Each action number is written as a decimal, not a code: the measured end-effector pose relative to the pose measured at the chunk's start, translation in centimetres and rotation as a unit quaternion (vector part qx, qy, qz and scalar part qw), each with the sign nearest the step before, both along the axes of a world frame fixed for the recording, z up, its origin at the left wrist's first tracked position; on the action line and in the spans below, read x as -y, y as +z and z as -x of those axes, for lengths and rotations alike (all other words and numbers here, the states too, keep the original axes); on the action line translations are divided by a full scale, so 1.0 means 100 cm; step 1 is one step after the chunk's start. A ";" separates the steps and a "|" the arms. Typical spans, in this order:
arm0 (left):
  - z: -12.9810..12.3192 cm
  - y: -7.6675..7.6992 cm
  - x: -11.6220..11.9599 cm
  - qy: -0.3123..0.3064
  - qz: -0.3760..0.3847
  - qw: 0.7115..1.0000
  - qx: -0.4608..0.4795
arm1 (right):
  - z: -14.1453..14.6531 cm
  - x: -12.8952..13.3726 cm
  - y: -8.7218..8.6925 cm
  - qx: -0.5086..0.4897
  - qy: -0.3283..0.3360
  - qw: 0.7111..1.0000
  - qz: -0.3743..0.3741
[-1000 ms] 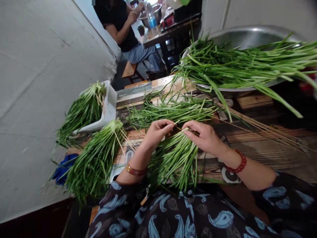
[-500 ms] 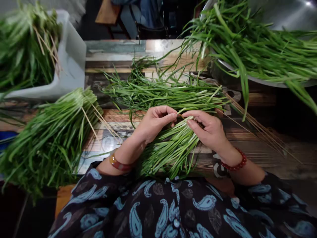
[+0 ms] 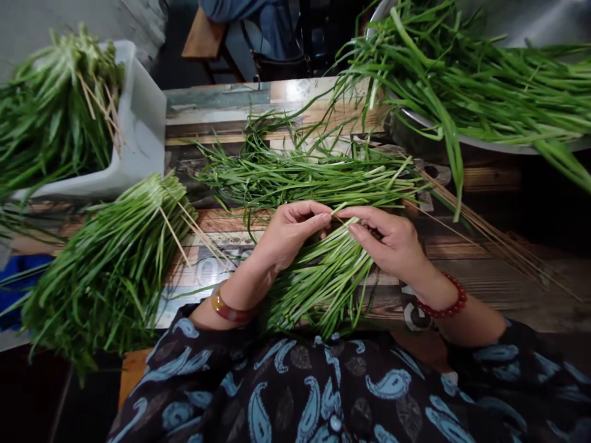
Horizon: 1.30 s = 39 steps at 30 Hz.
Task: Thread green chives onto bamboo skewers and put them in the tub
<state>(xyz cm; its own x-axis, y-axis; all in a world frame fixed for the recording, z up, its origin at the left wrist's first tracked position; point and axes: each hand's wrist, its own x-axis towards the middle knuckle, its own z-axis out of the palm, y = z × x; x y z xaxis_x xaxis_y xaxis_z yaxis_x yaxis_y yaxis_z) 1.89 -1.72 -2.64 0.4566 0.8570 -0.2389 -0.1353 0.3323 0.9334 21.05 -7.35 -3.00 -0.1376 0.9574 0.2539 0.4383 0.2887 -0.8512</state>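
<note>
Landmark: the bunch point(image 3: 323, 277), below both hands. Left hand point(image 3: 295, 231): thumb and forefinger pinched on a green stalk point(image 3: 338, 209). Right hand point(image 3: 385, 237): thumb and forefinger nearly closed at the bunch's pale ends. Loose stalks point(image 3: 300, 178): beyond the bunch. Tied bunch point(image 3: 115, 264): left of it. Bin point(image 3: 143, 123): farther left. Sticks point(image 3: 489, 231), basin point(image 3: 498, 147): right of it, the basin farther back.
</note>
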 end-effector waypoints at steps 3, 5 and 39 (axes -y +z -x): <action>0.000 0.000 0.000 0.000 -0.009 1.000 0.004 | 0.000 0.000 0.000 -0.003 0.004 1.000 -0.006; 0.000 0.001 0.000 -0.002 -0.010 1.000 0.003 | 0.000 0.000 0.000 -0.002 0.003 1.000 -0.009; -0.001 -0.002 0.002 -0.006 0.026 0.999 0.030 | 0.002 0.002 0.001 0.007 -0.016 1.000 0.006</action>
<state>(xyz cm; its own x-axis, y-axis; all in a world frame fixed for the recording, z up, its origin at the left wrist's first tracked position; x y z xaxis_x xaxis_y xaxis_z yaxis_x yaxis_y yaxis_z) 2.01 -1.87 -2.82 0.4809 0.8389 -0.2549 -0.1868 0.3821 0.9050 20.87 -7.59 -2.94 -0.1105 0.9643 0.2405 0.4592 0.2641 -0.8481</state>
